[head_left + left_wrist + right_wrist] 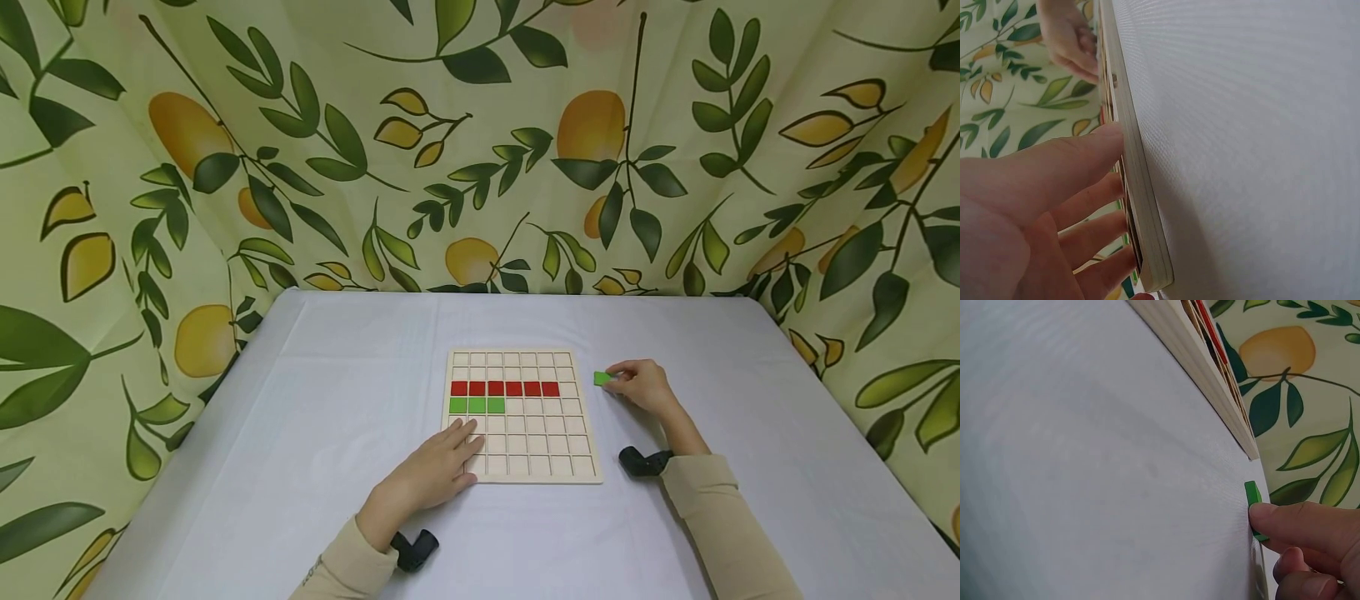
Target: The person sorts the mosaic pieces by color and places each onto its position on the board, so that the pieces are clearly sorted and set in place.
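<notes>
Nearest the camera, saw beige cloth sleeves [738, 529], at eight and four o'clock around a pale, near-square wooden grid board [538, 447] on a white cloth-covered table [262, 450]. Found the left hand [435, 471] wide, palm down, over the board's eight-o'clock corner. Found the right hand [643, 386] just outside the two-o'clock rim, narrowed to a thumb-and-forefinger pinch on a small flat green square tile [601, 378]. Could not tell whether lifted or touching the cloth. Counted six red square tiles [496, 388] in a row toward eleven, with three green square tiles [476, 405] directly below, toward nine.

Judged a dropped tile possible, given so small a fingertip hold; likewise a nudged board and jolted tiles, given sideways pressure from the left hand.

From the left wrist, made out the board's layered side and the left thumb [1107, 142], apparently touching; from the right wrist, the held tile's thickness and curled lower fingers [1313, 586]. Read the grid's layout only from the head view.
</notes>
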Available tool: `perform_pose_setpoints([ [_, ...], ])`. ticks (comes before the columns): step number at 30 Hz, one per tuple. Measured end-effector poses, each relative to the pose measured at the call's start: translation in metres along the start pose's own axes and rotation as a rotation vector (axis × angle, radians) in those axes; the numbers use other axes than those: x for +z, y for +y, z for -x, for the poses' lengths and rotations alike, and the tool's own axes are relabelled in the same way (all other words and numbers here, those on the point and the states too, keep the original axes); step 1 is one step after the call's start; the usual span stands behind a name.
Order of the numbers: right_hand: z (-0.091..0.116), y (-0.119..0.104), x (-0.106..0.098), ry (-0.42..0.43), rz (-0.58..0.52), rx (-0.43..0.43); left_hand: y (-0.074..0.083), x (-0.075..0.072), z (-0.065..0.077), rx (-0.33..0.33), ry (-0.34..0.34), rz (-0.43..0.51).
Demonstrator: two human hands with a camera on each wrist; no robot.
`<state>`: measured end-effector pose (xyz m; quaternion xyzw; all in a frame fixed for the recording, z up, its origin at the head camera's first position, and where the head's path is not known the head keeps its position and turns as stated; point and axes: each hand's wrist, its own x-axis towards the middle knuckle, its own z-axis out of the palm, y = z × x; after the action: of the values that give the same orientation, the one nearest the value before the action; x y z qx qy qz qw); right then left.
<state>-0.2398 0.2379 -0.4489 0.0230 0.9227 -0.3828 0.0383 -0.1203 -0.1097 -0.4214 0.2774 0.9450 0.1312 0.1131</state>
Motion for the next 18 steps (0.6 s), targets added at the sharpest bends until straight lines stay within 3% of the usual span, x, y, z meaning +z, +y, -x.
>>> perform_pose_setpoints([
  [18, 0.0051, -0.0026, 0.0008, -0.001, 0.007, -0.03, -0.0004, 0.0004, -0.0003, -0.007, -0.01, -0.002],
])
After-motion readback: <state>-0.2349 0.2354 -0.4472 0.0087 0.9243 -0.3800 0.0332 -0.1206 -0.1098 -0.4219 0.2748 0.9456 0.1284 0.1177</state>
